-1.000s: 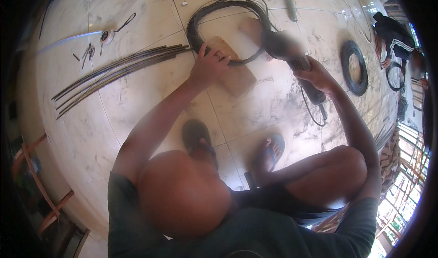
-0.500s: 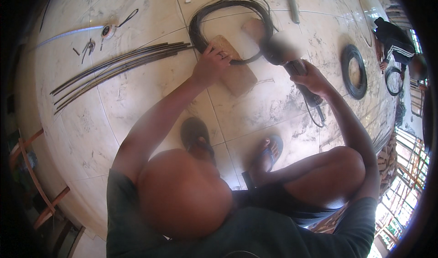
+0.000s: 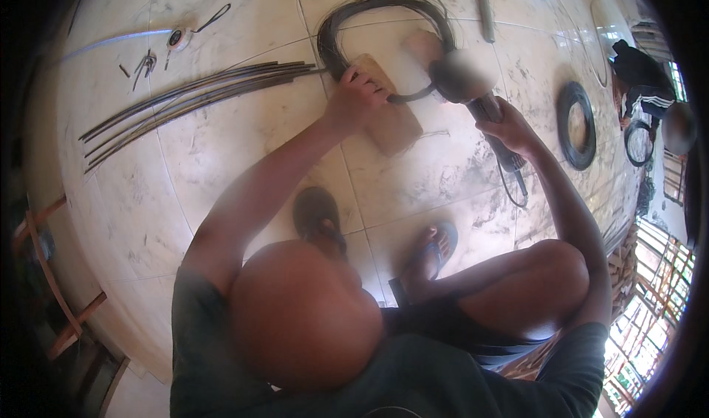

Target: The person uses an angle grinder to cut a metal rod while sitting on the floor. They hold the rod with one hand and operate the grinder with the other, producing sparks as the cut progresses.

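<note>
My left hand is closed round the lower left of a coil of dark wire, above a brown block on the tiled floor. The coil's ring lies away from me, and its lower right part runs to the head of an angle grinder. My right hand grips the grinder's body; its cord hangs from the rear end. A blur hides the disc, so I cannot tell whether it touches the wire. Another brownish piece lies inside the ring.
Several thin dark rods lie to the left, with a tape measure and small metal pieces beyond. Another wire coil lies to the right, near a grey pipe. At the far right a person handles a ring of wire.
The view has shifted slightly. My left hand's fingers are more curled on the coil and sit a little further right. My right hand still holds the grinder in nearly the same place.
</note>
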### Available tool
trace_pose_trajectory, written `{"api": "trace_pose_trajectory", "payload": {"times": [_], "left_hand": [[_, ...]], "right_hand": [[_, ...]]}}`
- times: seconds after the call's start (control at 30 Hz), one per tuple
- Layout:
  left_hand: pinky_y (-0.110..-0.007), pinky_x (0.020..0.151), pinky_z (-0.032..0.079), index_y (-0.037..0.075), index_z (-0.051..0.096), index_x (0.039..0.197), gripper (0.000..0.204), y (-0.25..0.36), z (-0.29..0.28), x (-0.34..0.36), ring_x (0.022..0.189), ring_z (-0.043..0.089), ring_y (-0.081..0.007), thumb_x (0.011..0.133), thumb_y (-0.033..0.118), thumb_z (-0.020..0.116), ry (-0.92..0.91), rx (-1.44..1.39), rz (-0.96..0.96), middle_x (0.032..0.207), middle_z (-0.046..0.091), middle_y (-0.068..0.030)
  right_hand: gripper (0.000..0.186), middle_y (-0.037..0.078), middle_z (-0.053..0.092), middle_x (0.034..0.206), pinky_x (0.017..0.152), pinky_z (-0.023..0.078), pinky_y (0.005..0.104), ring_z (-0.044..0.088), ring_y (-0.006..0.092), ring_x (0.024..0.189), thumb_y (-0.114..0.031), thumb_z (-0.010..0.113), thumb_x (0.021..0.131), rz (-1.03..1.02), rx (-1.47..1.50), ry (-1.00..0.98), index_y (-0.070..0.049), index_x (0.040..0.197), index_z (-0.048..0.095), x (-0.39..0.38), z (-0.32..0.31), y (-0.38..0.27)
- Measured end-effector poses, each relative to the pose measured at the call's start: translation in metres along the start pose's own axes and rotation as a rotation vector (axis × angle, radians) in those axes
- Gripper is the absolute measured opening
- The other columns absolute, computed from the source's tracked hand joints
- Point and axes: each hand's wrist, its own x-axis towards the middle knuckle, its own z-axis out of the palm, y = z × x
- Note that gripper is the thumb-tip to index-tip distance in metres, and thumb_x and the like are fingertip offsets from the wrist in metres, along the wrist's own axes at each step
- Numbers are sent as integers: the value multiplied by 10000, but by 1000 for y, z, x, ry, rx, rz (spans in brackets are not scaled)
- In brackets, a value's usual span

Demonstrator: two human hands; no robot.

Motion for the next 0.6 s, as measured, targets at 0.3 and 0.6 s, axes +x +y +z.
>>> {"api": "trace_pose_trajectory", "payload": {"times": [0.3,0.6], "left_hand": [[-514,1122,421,108,776,1087,251,-3,1,1,1047,660,-216,875,240,768,1,-44,-2,992,704,-39],[-500,1122,435,109,781,1068,235,-3,1,0,1031,673,-212,892,260,746,-49,-25,-34,987,731,-26]], "right_hand": [[638,138,695,1072,837,551,362,671,198,940,-258,814,827,12,-44,1,33,1336,562,0,4,7],[641,146,694,1100,843,556,363,674,200,950,-265,811,826,8,-49,8,30,1339,565,-1,7,-1]]}}
